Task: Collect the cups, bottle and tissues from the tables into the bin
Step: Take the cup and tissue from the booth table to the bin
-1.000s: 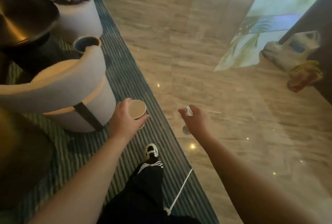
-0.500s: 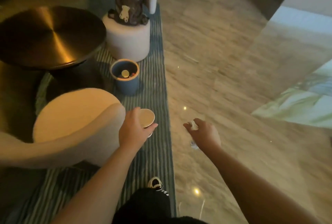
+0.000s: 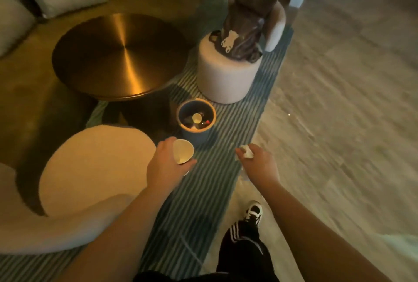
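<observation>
At the centre of the frame the left hand (image 3: 166,164) grips a paper cup (image 3: 182,152) round its wall, thumb on the near side, with the open mouth tipped up toward the camera; held that way it looks empty, and the hold seems meant for carrying it and tipping it out in one go. To its right, the right hand (image 3: 257,164) is curled round a crumpled white tissue (image 3: 247,152) that pokes out by the thumb, and something pale or clear hangs below the fist, too blurred to tell what it is. Just above the two hands in the frame stands the blue bin (image 3: 196,121) on the striped rug (image 3: 226,146), its mouth open and already holding at least one cup and some dark litter. It sits between the round brass worktop (image 3: 119,55) at the upper left and a pale cylindrical stool (image 3: 226,78) at the upper middle, likely so that it is within reach of the seats. Both hands are near the bin but not yet over its rim. The worktop's surface shows nothing on it here, so this load is probably a late one. The next move is likely to bring each hand above the opening and let go.
</observation>
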`<state>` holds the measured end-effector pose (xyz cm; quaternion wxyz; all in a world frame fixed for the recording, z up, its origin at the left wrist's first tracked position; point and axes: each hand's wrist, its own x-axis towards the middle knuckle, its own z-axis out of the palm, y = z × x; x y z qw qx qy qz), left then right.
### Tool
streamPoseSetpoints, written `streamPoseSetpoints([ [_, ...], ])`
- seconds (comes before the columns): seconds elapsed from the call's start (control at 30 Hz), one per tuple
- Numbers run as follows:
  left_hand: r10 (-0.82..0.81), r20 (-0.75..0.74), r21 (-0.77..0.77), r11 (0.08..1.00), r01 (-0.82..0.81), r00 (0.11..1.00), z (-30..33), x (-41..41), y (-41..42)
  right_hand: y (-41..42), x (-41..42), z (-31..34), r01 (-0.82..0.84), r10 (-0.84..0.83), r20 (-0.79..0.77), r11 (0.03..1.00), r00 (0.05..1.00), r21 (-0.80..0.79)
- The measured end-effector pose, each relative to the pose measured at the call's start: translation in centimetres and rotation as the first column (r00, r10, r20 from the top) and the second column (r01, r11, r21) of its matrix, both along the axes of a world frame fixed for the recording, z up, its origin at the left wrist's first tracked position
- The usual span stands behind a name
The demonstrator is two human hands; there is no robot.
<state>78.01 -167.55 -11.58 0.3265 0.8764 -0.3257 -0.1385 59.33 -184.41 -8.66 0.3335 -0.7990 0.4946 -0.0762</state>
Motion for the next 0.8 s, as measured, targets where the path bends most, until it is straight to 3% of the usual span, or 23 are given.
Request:
streamPoseSetpoints([
  [0.27,0.432,-0.079,-0.024,0.900,-0.435,0.898,-0.6,0.4,-15.9,-22.2,4.8,-2.0,-0.295,0.294,-0.124,0.956,0.948,0.015],
  [0.57,0.649,-0.125,0.132,0.760,-0.636,0.750,-2.0,3.3,-24.4,-32.2,15.8,-3.6,-0.580,0.575,-0.165,0.814,0.801,0.025],
  [0.8,0.708,-0.229,0.202,0.706,-0.679,0.668,-7.4,9.9,-30.6,-36.7,25.6,-7.9,-0.671,0.684,-0.195,0.729,0.703,0.137],
])
